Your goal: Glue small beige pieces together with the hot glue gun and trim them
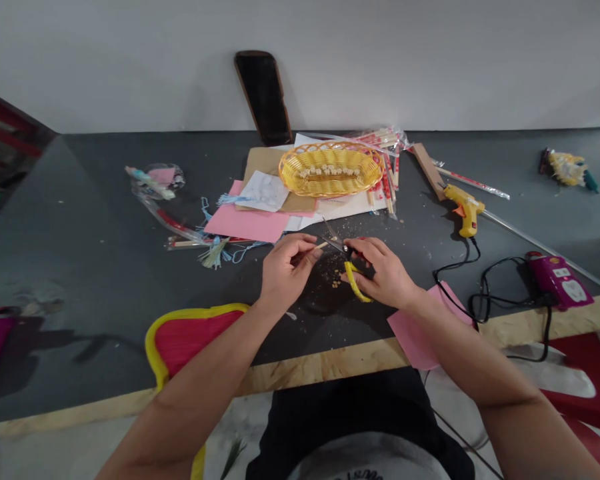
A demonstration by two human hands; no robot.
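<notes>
My left hand (pixel 286 272) is closed, pinching a thin pale wooden stick (pixel 322 245) whose tip pokes out to the right. In my right hand (pixel 386 275) is a pair of scissors (pixel 353 281) with yellow and black handles. Its blades are spread and point left, close to the stick's tip; whether they touch it I cannot tell. Small tan bits (pixel 336 284) and crumbs lie on the dark table under the hands. Just beyond, a yellow woven basket (pixel 290 181) holds several small pale pieces in a row.
Pink paper (pixel 253 227), blue tassels (pixel 215 255) and packaged chopsticks (pixel 391 180) surround the basket. A phone (pixel 265 97) leans on the wall. To the right lie a yellow glue gun (pixel 467 210), its black cable and a purple box (pixel 560 283). A red-yellow item (pixel 195 333) sits beside my left forearm.
</notes>
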